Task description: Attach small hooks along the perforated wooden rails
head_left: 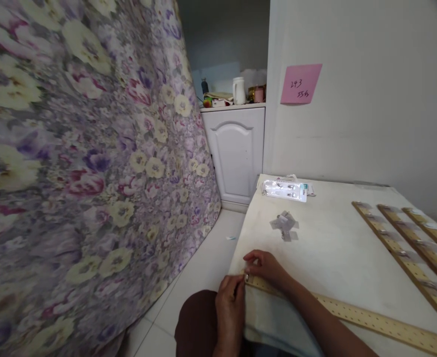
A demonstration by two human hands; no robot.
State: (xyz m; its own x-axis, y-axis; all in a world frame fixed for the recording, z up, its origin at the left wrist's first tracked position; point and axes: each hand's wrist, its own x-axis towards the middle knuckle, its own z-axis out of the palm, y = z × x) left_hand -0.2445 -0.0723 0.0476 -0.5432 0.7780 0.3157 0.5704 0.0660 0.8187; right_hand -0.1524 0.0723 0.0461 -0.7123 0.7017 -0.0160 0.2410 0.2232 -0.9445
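Note:
A long wooden strip with rows of holes (374, 320) lies along the table's near side, its left end between my hands. At that end sits a small shiny metal piece (247, 277). My left hand (230, 302) is closed, with thumb and fingers pressed against the end of the strip. Just above it, my right hand (265, 267) has its fingers curled and pinched at the metal piece; its fingertips partly hide what they hold. A small pile of clear packets or cards (284, 221) lies beyond my hands on the white table.
Several strips carrying small packets (399, 253) lie on the table's right side. A clear blister pack with metal pieces (285, 189) rests at the far edge. Left stand a floral curtain (110, 148) and a white cabinet (237, 153). A pink note (300, 84) hangs on the wall.

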